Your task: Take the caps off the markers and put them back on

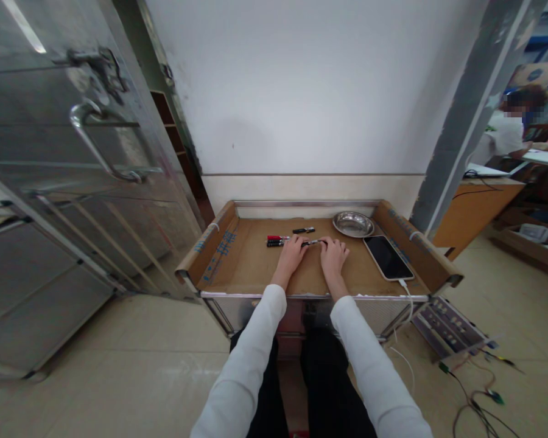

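Observation:
My left hand (pixel 292 254) and my right hand (pixel 333 255) are close together over the cardboard-lined top. Between them lies a slim black-and-white marker (pixel 311 243), with the fingers of each hand closed at one of its ends. Fingers partly cover both ends. Just left of my left hand lie a red marker (pixel 276 238) and black markers (pixel 274 243), side by side, their right ends partly behind the hand. A short black piece, like a marker or its cap (pixel 304 230), rests behind my hands. The round metal dish (pixel 353 224) stands behind my right hand.
A phone (pixel 388 258) with a white cable (pixel 408 295) lies to the right. Cardboard (pixel 219 261) lines the cart's raised sides. A metal door (pixel 95 146) stands left. Electrical equipment (pixel 454 328) and loose wires are on the floor; a person (pixel 506 131) sits far right.

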Motion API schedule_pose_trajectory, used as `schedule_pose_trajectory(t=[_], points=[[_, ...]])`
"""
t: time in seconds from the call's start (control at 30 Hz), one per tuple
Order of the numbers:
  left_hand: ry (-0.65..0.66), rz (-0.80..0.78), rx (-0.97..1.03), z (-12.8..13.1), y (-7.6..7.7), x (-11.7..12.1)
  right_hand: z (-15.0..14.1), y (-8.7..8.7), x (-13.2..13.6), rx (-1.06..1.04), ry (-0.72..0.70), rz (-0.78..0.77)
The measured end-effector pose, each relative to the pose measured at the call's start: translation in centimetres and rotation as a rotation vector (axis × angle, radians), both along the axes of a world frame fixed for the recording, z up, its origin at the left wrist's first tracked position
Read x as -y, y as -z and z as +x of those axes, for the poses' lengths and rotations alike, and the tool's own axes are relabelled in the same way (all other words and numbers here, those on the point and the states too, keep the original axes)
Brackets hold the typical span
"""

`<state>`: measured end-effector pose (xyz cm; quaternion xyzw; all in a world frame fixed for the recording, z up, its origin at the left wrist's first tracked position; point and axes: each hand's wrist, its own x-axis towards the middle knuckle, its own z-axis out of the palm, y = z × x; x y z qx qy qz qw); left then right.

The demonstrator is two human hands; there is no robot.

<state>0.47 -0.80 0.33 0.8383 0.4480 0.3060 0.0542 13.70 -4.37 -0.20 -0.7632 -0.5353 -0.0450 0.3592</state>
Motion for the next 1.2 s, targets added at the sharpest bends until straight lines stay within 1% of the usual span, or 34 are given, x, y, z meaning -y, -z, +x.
schedule_pose_trajectory(t=[0.13, 0.23, 0.3, 0.4, 0.43, 0.5, 0.6, 0.7, 0.8, 0.87, 1.0, 1.2], points=[[-0.026, 0.017, -0.008, -0.1, -0.3, 0.3, 0.0, 0.1, -0.1, -0.003, 0.012, 0.012], [-0.033, 0.034, -0.008, -0.2, -0.5, 0.5, 0.1, -0.1, -0.1, 0.003, -0.059, 0.027], [-0.037, 0.046, 0.011, -0.3, -0.6, 0.6, 0.1, -0.4, -0.1, 0.027, -0.187, 0.064], [-0.068, 0.073, 0.071, -0.5, -0.7, 0.8, -0.2, -1.0, 0.0, 0.095, -0.450, 0.115], [-0.086, 0.081, 0.086, -0.6, -0.7, 0.8, -0.3, -1.1, 0.1, 0.109, -0.516, 0.123], [-0.141, 0.096, 0.095, -0.6, -0.7, 1.0, -0.6, -1.3, 0.2, 0.111, -0.583, 0.124], [-0.255, 0.123, 0.073, -0.6, -0.8, 1.5, -0.8, -1.0, 0.0, 0.089, -0.587, 0.110], [-0.424, 0.137, 0.076, -0.5, -0.8, 1.9, -0.6, -0.3, -0.5, 0.072, -0.561, 0.108], [-0.593, 0.094, 0.073, -0.6, -0.6, 2.2, -0.4, 0.4, -0.8, 0.105, -0.524, 0.053], [-0.659, 0.057, 0.059, -0.6, -0.4, 2.3, -0.4, 0.6, -0.8, 0.135, -0.475, -0.009], [-0.692, 0.006, 0.055, -0.5, -0.1, 2.4, -0.6, 0.6, -0.6, 0.167, -0.407, -0.091], [-0.671, -0.050, 0.031, -0.4, -0.6, 2.7, -0.6, 0.3, -0.5, 0.179, -0.394, -0.122]])
